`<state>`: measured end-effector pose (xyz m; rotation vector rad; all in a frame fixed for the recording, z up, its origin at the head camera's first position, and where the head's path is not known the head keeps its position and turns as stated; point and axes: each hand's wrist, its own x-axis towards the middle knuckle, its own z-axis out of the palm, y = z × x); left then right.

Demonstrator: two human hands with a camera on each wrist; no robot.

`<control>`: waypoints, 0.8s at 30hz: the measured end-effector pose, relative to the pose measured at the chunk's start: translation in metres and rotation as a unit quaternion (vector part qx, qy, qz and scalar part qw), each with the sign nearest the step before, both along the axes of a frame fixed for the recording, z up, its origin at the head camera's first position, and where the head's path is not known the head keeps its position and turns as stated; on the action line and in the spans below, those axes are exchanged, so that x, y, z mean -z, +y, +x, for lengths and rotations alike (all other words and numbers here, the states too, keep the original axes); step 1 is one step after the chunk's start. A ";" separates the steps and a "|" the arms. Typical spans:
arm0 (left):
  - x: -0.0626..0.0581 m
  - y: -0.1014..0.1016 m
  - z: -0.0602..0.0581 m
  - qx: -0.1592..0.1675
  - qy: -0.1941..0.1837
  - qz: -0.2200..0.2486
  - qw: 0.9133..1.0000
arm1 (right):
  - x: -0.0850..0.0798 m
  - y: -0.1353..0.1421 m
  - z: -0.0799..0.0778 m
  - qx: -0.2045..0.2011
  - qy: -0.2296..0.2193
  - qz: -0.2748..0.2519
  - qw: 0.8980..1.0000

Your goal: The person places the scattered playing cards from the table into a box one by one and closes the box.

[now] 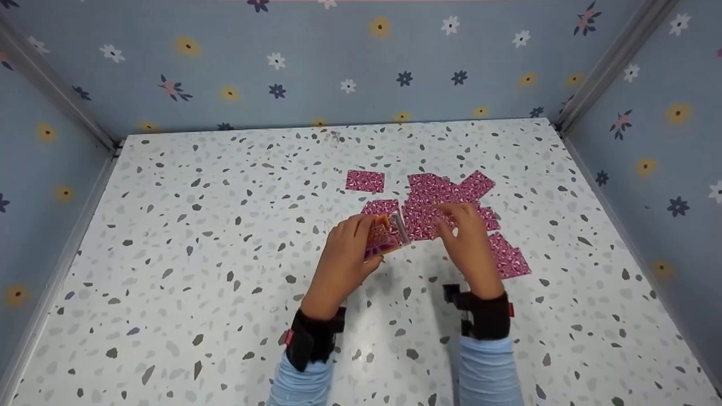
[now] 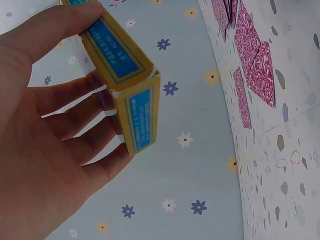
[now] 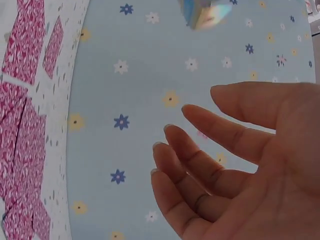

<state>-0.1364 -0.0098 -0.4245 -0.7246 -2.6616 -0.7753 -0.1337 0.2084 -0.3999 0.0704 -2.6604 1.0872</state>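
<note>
My left hand (image 1: 341,262) grips a small card box (image 2: 119,60) with yellow edges and blue printed labels, thumb on one side and fingers on the other. In the head view the box shows an orange and purple face, with a silvery strip at its right end. Pink-and-white patterned playing cards (image 1: 428,194) lie spread on the table, several overlapping. My right hand (image 1: 469,245) is over the right part of these cards, holding nothing. Its fingers are loosely bent and the thumb stands apart from them in the right wrist view.
One patterned card (image 1: 365,181) lies apart at the back left of the spread. More cards (image 1: 507,256) lie to the right of my right hand. The speckled white table (image 1: 197,270) is bordered by blue flowered panels (image 1: 316,62) at the back and sides.
</note>
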 end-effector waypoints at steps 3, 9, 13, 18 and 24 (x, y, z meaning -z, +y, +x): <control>0.000 -0.001 0.000 -0.002 0.001 0.000 1.000 | 0.003 0.024 -0.002 0.026 -0.056 0.000 0.998; 0.000 -0.001 -0.001 -0.001 -0.001 -0.003 1.000 | 0.012 0.074 0.003 0.074 -0.213 -0.009 0.974; -0.001 0.000 -0.002 0.005 0.002 -0.001 1.000 | 0.019 0.095 0.008 0.090 -0.282 -0.031 0.955; -0.001 0.000 -0.001 0.009 0.009 0.005 1.000 | 0.033 0.109 0.006 0.107 -0.316 -0.037 0.942; 0.000 -0.001 0.000 0.009 0.003 0.005 1.000 | 0.045 0.113 0.001 0.176 -0.384 -0.025 0.906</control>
